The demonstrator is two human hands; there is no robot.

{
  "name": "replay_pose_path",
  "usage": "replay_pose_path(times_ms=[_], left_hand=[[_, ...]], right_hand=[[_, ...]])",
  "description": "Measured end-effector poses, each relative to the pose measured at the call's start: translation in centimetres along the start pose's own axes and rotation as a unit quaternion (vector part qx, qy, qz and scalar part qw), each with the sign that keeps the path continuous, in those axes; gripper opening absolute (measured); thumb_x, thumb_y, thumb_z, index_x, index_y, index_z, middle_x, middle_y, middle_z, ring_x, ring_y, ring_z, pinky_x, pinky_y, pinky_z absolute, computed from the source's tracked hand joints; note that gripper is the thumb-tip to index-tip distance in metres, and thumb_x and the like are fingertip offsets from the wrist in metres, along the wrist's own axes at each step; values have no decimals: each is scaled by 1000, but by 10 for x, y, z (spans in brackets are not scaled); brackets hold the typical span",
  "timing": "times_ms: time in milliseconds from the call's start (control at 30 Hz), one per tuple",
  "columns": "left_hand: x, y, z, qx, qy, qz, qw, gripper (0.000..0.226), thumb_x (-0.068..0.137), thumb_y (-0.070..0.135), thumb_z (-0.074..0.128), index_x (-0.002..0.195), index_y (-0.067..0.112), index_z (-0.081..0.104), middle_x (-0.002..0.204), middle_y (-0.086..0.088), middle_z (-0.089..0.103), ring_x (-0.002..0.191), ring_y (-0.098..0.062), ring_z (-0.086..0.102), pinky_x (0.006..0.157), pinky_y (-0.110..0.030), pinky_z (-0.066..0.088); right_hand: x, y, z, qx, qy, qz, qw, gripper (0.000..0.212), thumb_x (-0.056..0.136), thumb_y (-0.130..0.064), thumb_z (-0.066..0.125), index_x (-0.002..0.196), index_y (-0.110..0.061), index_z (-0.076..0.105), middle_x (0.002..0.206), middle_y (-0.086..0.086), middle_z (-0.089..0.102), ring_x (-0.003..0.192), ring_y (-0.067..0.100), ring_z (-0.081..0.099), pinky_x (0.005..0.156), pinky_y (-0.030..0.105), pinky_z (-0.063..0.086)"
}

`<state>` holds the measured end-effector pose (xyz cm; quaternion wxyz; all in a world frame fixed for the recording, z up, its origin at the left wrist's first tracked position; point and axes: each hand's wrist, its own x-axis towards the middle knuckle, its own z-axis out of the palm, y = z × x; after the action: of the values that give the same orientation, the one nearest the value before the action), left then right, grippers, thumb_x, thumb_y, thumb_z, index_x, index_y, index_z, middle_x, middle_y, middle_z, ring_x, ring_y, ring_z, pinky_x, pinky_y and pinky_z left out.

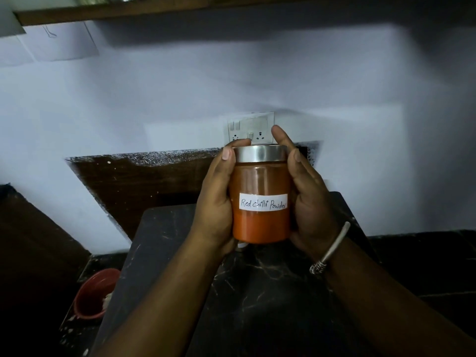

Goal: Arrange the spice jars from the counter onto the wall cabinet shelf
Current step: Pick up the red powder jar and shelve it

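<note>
Above a dark worktop (257, 292), left hand (216, 199) and right hand (309, 197) are cradling the chilli jar (261, 202) (lid on), likely lifting next toward the shelf (116, 12).

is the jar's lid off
No, the steel lid sits closed on the chilli powder jar, which the left hand and right hand hold together.

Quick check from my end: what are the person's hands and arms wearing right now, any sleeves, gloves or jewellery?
No gloves and no sleeves in view: both forearms are bare as far as the frame shows. The left hand has nothing on it that I can see. The right hand has a thin silver-coloured bangle at the wrist, with a coiled, wire-wrapped section at its lower end. No rings visible.
</note>
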<state>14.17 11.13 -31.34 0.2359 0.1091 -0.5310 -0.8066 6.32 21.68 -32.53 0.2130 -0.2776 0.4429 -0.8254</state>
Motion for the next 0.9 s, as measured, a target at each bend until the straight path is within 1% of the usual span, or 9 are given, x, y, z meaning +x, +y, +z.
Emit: replay_pose_path(times_ms=[67, 133, 233, 367, 467, 567, 733, 900], left_hand=[[-2, 1, 1, 1, -7, -7, 1000, 90, 75, 62, 61, 144, 6, 49, 138, -31, 58, 127, -55, 54, 105, -69, 44], [-4, 2, 2, 2, -10, -12, 1000, 92, 73, 62, 62, 145, 5, 48, 139, -32, 57, 129, -56, 53, 106, -69, 43], [-8, 4, 5, 1, -13, -17, 1000, 93, 72, 62, 63, 145, 6, 48, 139, -32, 57, 129, -55, 53, 107, -71, 42], [-12, 7, 10, -4, -18, -24, 1000, 93, 72, 62, 63, 145, 6, 49, 140, -32, 56, 130, -55, 53, 109, -73, 38], [-14, 9, 12, -8, -17, -28, 999, 94, 71, 62, 64, 145, 6, 49, 141, -31, 56, 130, -54, 53, 109, -73, 37], [-17, 11, 15, -15, -21, -33, 999, 95, 72, 62, 64, 146, 4, 48, 142, -33, 55, 132, -55, 51, 111, -73, 36], [-20, 12, 18, -17, -24, -31, 999, 95, 72, 63, 63, 145, 5, 49, 140, -32, 56, 130, -53, 53, 110, -71, 39], [-22, 13, 19, -28, -27, -28, 999, 94, 73, 61, 64, 146, 4, 47, 142, -33, 55, 132, -54, 52, 111, -71, 38]], right_hand=[[-3, -2, 3, 5, 1, -6, 1000, 57, 98, -49, 51, 152, -30, 45, 144, 7, 61, 131, 28, 62, 103, 45, 54], [-6, -4, 5, 2, 4, -13, 1000, 64, 93, -53, 56, 152, -30, 46, 143, 6, 63, 130, 28, 62, 102, 44, 55], [-9, -7, 6, -8, 10, -21, 1000, 66, 92, -55, 57, 152, -30, 45, 142, 6, 63, 129, 28, 63, 99, 42, 56], [-13, -10, 6, -8, 9, -26, 1000, 63, 94, -54, 55, 152, -30, 45, 142, 7, 63, 129, 29, 63, 102, 48, 54], [-15, -13, 6, -13, 5, -25, 1000, 54, 101, -47, 47, 152, -30, 45, 143, 7, 62, 130, 29, 63, 106, 53, 51], [-17, -17, 6, -11, 12, -25, 1000, 53, 101, -44, 46, 151, -29, 47, 144, 8, 62, 130, 31, 62, 110, 56, 47], [-20, -19, 7, -16, 18, -23, 999, 54, 101, -43, 45, 152, -27, 46, 148, 9, 58, 132, 30, 61, 110, 56, 47], [-22, -22, 7, -26, 13, -26, 999, 54, 100, -45, 45, 152, -28, 46, 142, 7, 63, 129, 29, 63, 107, 54, 50]])
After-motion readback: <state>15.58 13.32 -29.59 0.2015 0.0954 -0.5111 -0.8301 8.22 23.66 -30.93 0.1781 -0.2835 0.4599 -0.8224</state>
